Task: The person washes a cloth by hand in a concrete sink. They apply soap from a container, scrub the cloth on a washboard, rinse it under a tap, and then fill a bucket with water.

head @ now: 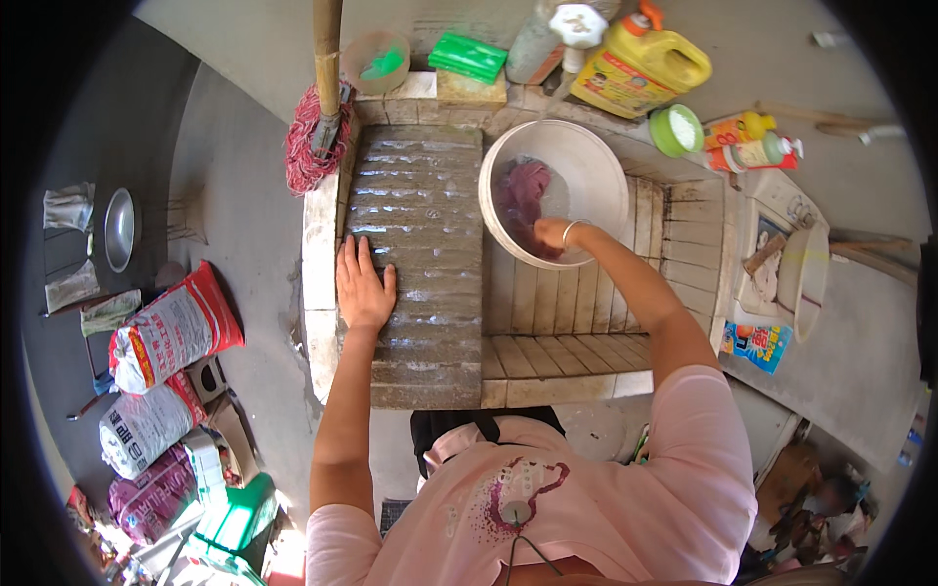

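Observation:
My left hand [364,289] rests palm down on the left edge of a wet, ridged concrete washboard slab [418,308], its thumb apart from the fingers. It holds nothing. To the right of the slab, a white plastic bucket [597,157] stands in a tiled sink basin [586,300]. My right hand [555,234], with a bangle at the wrist, reaches down into the bucket. Its fingers are closed on a wet, dark red cloth [529,183] lying in a little water. The fingertips are partly hidden by the cloth and hand.
A yellow detergent jug [637,69], a green tub of white powder [676,130] and a green soap pack [467,57] line the back ledge. A red string mop [311,146] leans at the back left corner. Full sacks [176,329] lie on the floor at left.

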Tool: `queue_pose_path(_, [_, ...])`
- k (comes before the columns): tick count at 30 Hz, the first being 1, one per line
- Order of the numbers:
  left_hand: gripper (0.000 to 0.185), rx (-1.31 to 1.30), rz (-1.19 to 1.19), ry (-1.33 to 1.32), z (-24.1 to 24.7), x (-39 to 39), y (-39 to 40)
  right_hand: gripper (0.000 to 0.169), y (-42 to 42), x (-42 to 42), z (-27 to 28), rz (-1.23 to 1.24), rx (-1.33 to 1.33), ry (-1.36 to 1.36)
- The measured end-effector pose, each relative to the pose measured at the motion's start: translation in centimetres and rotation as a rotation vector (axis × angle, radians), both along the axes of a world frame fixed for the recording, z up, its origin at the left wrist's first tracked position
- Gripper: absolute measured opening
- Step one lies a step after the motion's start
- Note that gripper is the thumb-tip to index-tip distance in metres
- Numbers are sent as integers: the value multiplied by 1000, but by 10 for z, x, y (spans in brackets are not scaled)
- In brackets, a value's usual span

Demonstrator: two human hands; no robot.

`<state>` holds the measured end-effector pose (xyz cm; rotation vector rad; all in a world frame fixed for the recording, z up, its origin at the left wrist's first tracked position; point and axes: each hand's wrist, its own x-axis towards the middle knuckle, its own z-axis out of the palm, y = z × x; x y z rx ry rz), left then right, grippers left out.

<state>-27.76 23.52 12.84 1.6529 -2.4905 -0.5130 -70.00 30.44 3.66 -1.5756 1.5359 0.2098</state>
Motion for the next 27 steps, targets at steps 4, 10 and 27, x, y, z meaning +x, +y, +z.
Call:
queue_pose_path(4, [95, 84, -114, 360, 39, -32, 11, 25, -8, 49, 174, -844, -140, -483])
queue_pose_path(10, [112, 176, -289, 784, 123, -164, 15, 30, 1, 78, 456, -907, -655, -772])
queue_pose_path(27, [37, 778, -198, 1101, 285, -111, -35, 49, 21, 162, 265, -391, -877, -258])
